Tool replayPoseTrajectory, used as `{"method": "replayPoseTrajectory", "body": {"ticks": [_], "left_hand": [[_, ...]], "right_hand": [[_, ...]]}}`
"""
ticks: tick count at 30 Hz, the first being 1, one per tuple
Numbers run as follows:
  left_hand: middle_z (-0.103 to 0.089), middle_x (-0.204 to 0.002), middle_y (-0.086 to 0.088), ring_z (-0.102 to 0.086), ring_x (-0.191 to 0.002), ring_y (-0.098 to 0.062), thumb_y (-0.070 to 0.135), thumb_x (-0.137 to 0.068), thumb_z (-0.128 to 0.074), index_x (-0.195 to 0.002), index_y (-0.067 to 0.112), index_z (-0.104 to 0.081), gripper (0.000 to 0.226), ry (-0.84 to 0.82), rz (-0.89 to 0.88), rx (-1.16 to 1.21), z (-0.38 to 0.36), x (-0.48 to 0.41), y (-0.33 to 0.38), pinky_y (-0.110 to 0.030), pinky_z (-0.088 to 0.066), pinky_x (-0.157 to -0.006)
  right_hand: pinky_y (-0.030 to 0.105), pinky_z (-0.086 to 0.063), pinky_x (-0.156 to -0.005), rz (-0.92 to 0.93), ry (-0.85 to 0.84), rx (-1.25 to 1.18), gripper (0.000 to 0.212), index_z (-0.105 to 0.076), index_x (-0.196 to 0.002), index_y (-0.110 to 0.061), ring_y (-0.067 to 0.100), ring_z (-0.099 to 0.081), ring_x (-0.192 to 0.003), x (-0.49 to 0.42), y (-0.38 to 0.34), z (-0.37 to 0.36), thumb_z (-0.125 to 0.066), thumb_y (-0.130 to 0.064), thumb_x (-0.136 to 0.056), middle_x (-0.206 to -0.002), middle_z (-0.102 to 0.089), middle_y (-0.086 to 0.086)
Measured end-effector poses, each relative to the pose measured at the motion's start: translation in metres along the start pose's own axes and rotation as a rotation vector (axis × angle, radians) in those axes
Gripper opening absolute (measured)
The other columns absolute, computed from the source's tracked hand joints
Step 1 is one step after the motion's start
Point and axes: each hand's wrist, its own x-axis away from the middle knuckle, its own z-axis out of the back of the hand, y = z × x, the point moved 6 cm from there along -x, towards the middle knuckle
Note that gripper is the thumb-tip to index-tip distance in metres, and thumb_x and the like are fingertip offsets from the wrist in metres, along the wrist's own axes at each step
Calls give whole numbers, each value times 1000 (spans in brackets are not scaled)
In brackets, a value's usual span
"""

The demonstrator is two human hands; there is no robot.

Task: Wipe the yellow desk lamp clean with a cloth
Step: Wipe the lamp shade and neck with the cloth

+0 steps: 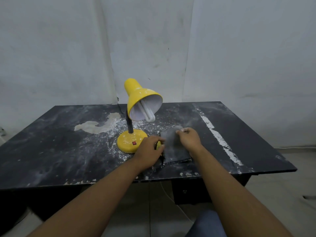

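Note:
The yellow desk lamp [136, 106] stands on a black table [51, 142], its round base [128, 140] speckled with white dust and bearing a red switch. Its shade tilts toward me and shows a white bulb. A dark grey cloth [174, 149] lies flat just right of the base. My left hand [150, 151] grips the cloth's left edge next to the base. My right hand [189, 138] pinches the cloth's far corner, which is lifted slightly.
White dust and a pale worn patch [97, 125] cover the table left of and behind the lamp. A white scraped stripe [220, 139] runs down the right side. A wall stands close behind. A drawer [188, 190] hangs under the table's front edge.

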Motion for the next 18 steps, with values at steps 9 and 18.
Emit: {"method": "replayPoseTrajectory", "body": {"ticks": [9,18], "left_hand": [[-82,-111,7,-76,-108,-17,48,-97,-72,-108,29,-84,25,9,345,671,-3,-22,26,-47,-61,-101],[-83,-106,-3,-78,-86,-8,14,-94,-81,-114,16,-80,20,28,360,943,-14,-5,52,-18,-59,-67]], "right_hand": [[40,-58,-91,-154,-60,-497,12,-74,-109,-19,23,-70,-106,29,-3,0,-64,-24,-104,-112,-76,4],[34,-64,-89,254,113,-224,25,-81,-121,-29,11,-78,-100,55,-7,17,-62,-21,-106,-109,-83,-5]]}}
